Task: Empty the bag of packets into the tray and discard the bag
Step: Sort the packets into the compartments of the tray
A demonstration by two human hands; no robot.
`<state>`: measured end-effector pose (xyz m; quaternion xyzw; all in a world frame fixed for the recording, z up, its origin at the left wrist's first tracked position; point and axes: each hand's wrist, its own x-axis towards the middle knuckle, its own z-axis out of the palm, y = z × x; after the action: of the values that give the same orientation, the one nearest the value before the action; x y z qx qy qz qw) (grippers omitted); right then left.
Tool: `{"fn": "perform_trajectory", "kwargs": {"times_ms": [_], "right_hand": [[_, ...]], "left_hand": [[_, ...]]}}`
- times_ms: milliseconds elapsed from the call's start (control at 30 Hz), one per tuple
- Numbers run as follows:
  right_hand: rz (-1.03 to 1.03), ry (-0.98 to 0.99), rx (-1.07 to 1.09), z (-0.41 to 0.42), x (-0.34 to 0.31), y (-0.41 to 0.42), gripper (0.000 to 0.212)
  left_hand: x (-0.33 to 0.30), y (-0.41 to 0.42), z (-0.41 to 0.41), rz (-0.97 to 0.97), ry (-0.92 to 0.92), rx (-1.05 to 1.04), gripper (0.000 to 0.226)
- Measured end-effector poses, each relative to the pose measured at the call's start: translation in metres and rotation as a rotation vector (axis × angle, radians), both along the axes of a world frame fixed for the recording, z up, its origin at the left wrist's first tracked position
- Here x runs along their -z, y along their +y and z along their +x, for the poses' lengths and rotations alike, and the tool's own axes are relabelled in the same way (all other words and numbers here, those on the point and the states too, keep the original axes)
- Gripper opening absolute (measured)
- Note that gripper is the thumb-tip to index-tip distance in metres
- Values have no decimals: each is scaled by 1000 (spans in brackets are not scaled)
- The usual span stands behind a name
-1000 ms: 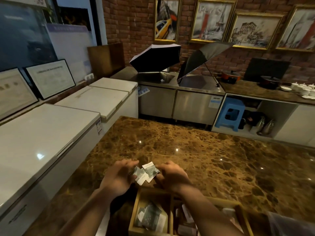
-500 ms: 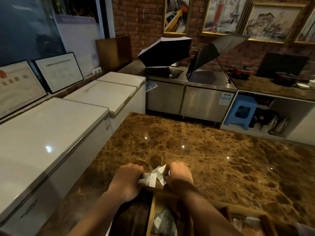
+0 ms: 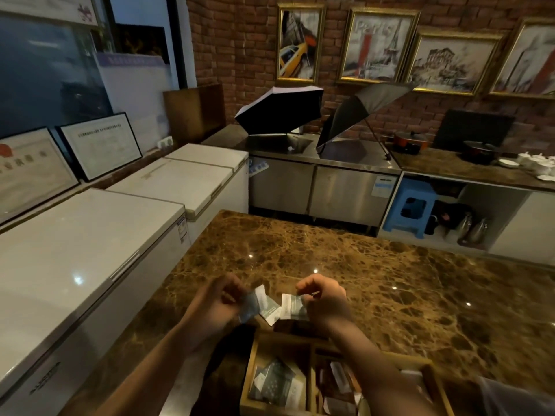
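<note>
Brown marble counter is stretching out beyond both hands. Left hand is pinching a few small packets; right hand is pinching another packet just beside them. Wooden tray is sitting directly below the hands, holding more packets.

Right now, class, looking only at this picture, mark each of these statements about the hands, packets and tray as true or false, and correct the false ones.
1. Both hands hold packets above the counter. True: the left hand and right hand each grip packets.
2. The wooden tray is empty. False: packets already lie in its compartments.
3. The hands are beyond the tray's far edge. True.
4. The counter is white. False: it is brown marble.
5. Two open umbrellas sit on the steel counter behind. True.
</note>
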<state>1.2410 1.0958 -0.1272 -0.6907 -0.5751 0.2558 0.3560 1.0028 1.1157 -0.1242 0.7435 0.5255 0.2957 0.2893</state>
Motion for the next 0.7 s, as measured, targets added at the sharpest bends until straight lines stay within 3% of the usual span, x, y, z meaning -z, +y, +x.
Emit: {"fn": "perform_trajectory", "kwargs": {"times_ms": [133,333,433,533,700], "right_hand": [[-50,-34,-41,13,-8,-20,30],[-114,83,-69,29,-16,-50,26],[-190,78,-181,25,-15,-60,28],[-285,43,-310,14,-5,-70,30],[-96,-349,-333,7,7,-72,33]], "left_hand": [[-6,-24,11,-192,-6,78,23],[3,-58,33,-159,160,295,22],[11,-66,37,-54,268,212,27],[14,-61,36,52,234,64,27],[12,-43,25,22,158,-81,32]]}}
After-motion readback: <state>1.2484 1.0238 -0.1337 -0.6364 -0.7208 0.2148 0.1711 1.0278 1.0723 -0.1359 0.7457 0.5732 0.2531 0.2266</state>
